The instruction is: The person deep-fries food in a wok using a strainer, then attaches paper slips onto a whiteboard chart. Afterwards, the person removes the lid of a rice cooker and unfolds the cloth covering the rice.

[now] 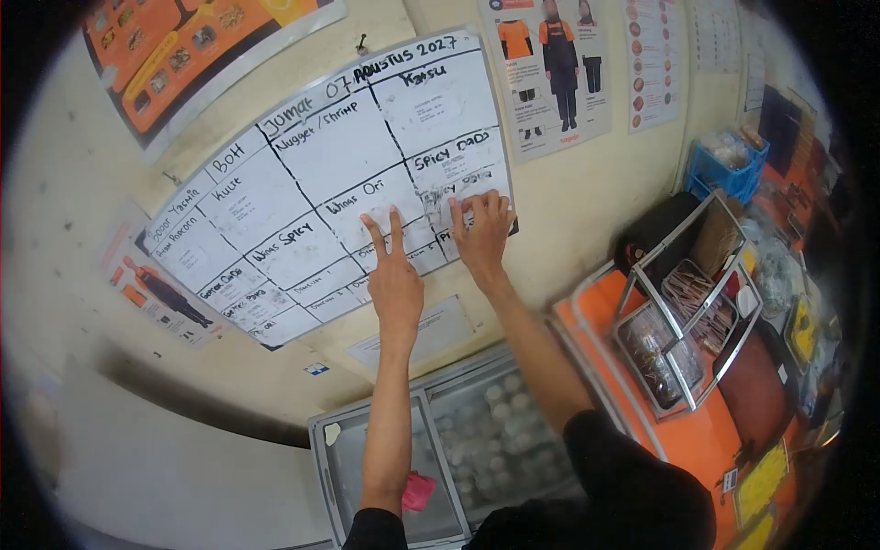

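A whiteboard (pixel 344 151) hangs tilted on the wall, ruled into boxes with handwritten words and a date line on top. My left hand (pixel 396 289) rests against its lower middle, two fingers stretched apart under the words "Wings Ori" and the others folded. To the right, my right hand (pixel 483 234) touches the board with bent, spread fingers in the box below "Spicy Dada". Its fingertips lie beside a greyish, worn paper label (pixel 434 209). Whether they grip the label's edge I cannot make out. Small printed labels stick to several boxes.
Below stands a grey chest freezer (pixel 426 403) with sliding glass lids and a pink cloth (pixel 418 491) on it. At right, a metal-framed rack (pixel 683 312) with trays of packets sits on an orange counter (pixel 596 316). A blue crate (pixel 729 170) is behind. Posters (pixel 555 82) hang on the wall.
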Available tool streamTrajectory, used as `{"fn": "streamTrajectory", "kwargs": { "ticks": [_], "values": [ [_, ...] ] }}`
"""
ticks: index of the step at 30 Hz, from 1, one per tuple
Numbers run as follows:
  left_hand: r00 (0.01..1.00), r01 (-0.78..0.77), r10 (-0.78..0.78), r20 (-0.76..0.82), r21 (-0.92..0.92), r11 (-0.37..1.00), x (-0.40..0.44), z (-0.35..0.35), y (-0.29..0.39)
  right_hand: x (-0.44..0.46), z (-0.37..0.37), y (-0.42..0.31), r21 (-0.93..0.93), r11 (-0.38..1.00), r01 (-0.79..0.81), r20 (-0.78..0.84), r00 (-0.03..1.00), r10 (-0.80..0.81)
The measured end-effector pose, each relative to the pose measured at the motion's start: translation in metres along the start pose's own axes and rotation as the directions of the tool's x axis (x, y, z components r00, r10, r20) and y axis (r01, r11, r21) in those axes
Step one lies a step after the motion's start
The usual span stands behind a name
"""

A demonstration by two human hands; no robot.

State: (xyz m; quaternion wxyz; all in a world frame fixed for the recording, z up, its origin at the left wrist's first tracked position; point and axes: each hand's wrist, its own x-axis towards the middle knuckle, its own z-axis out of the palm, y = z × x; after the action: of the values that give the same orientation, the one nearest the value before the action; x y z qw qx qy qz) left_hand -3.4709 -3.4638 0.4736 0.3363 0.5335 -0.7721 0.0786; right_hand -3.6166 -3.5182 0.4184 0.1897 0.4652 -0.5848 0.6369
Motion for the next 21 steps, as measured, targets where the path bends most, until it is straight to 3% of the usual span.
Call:
{"fn": "streamTrajectory", "kwargs": {
  "ticks": [3,5,9,11,12,14,18,21],
  "values": [
    [0.999,0.032,-0.033,0.019,0.038,0.999,-0.001,0.007,0.006,0.001,0.010,0.004,-0.006,0.999,0.043,-0.002,0.999,-0.043],
    [0.999,0.042,-0.043,0.005,0.062,0.997,0.001,0.017,0.011,-0.002,0.015,0.005,0.326,0.913,-0.246,0.180,0.964,0.195],
    [0.994,0.107,-0.107,-0.008,0.107,0.989,0.009,0.030,0.023,0.000,0.018,0.012,0.363,0.910,-0.202,0.158,0.975,0.154],
    [0.994,0.111,-0.109,-0.019,0.107,0.988,0.011,0.036,0.024,-0.003,0.020,0.024,0.365,0.929,-0.066,-0.048,0.995,0.090],
    [0.993,0.116,-0.113,-0.032,0.104,0.988,0.012,0.039,0.025,-0.005,0.013,0.030,0.366,0.929,-0.062,-0.047,0.995,0.085],
    [0.993,0.120,-0.118,-0.022,0.103,0.987,0.012,0.037,0.026,-0.008,-0.004,0.038,0.336,0.908,-0.249,0.259,0.952,0.165],
    [0.994,0.113,-0.113,-0.006,0.098,0.989,0.015,0.038,0.029,0.003,-0.013,0.015,0.337,0.917,-0.214,0.238,0.962,0.137],
    [0.995,0.102,-0.100,-0.021,0.110,0.989,0.011,0.032,0.035,0.011,0.000,0.015,0.438,0.865,-0.245,0.304,0.946,0.114]
  ]
}}
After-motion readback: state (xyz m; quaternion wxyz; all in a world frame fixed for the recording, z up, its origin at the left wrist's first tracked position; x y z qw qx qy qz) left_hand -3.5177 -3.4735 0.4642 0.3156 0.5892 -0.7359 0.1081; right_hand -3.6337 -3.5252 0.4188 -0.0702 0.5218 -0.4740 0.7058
